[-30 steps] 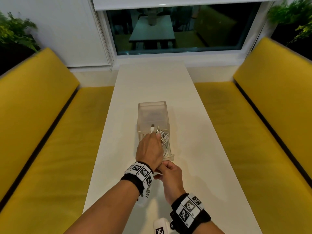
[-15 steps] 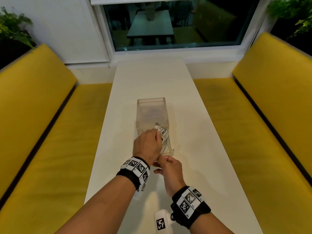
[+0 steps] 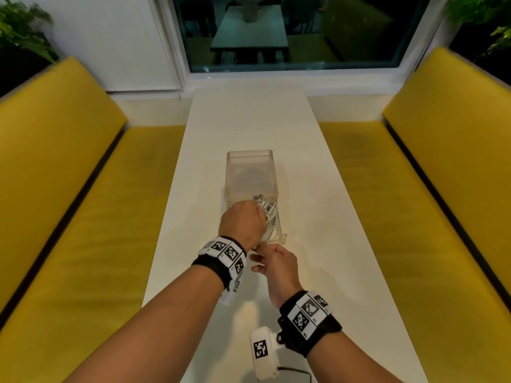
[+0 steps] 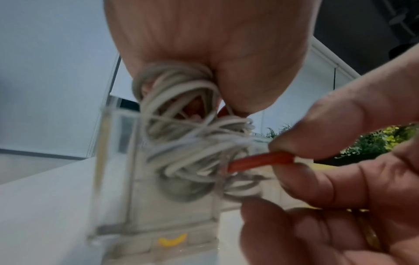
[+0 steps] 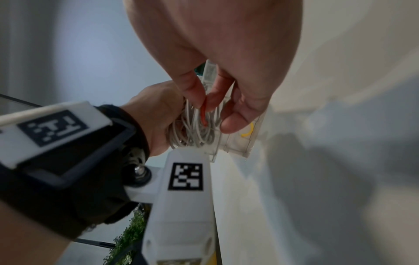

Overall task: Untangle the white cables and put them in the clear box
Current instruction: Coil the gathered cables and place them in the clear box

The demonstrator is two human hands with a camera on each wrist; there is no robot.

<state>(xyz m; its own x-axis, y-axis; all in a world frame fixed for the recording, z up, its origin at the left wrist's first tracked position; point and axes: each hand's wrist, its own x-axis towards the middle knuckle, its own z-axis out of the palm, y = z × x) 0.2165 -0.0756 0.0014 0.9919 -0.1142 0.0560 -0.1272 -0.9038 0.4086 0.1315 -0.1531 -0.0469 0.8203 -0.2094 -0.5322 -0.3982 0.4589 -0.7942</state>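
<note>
On the white table [image 3: 304, 167] stands the clear box [image 3: 250, 172], its near end open toward me. My left hand [image 3: 243, 225] grips a tangled bundle of white cables [image 3: 269, 212] over that near end, with plugs sticking up. The left wrist view shows the white cables [image 4: 181, 111] bunched under the left hand [image 4: 215, 53], partly inside the clear box [image 4: 113, 161]. My right hand [image 3: 273, 261] sits just behind and pinches a thin red strand [image 4: 260, 161] that runs into the bundle. In the right wrist view the red strand [image 5: 202, 114] lies between the right hand's [image 5: 204, 102] thumb and forefinger.
A small yellow piece [image 4: 172, 242] lies at the box's near bottom edge. Yellow benches [image 3: 83, 217] run along both sides of the narrow table. A window [image 3: 290, 31] closes the far end, and plants [image 3: 22, 31] stand in the corners.
My left hand has carried the cable bundle a little farther and lower over the box's near end. The right hand has stayed just behind it, still pinching.
</note>
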